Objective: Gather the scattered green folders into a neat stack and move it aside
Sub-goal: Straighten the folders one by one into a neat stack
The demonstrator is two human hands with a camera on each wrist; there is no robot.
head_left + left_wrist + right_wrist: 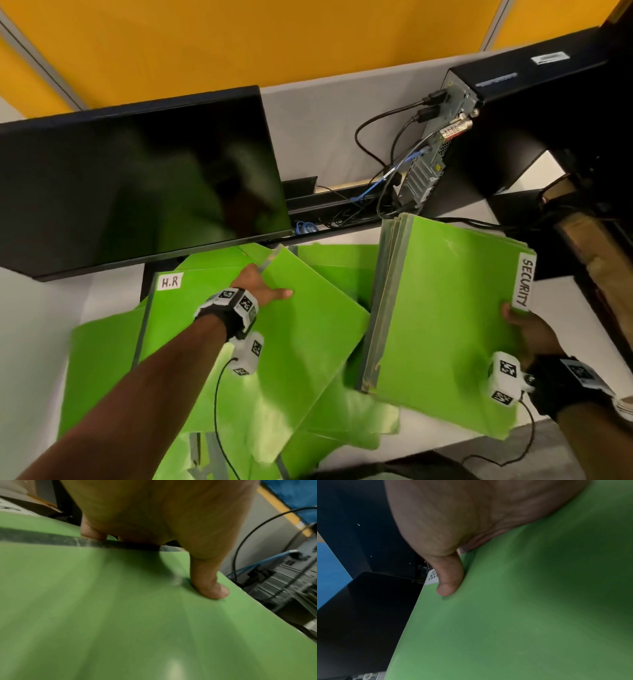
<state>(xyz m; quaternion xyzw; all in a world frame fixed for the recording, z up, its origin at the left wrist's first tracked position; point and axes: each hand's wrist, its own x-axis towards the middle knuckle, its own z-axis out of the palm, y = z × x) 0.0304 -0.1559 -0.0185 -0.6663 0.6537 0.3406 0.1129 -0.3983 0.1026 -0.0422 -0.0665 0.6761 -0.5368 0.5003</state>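
Several green folders lie scattered on the white desk (27, 342) below the monitor; one bears an "H.R" label (170, 282). My left hand (262, 286) grips the far edge of a tilted loose folder (301, 329), thumb on its top face (211, 588), fingers curled under the edge. My right hand (524, 325) holds a stack of several folders (445, 308) lifted at the right, thumb pressed on the top cover (449, 580) beside the "SECURITY" label (525, 282). The fingers beneath the stack are hidden.
A black monitor (137, 185) overhangs the far folders. A computer tower (479, 137) with cables (383, 164) stands at the back right. Dark furniture and a brown box (589, 246) sit at the right. A grey partition and yellow wall are behind.
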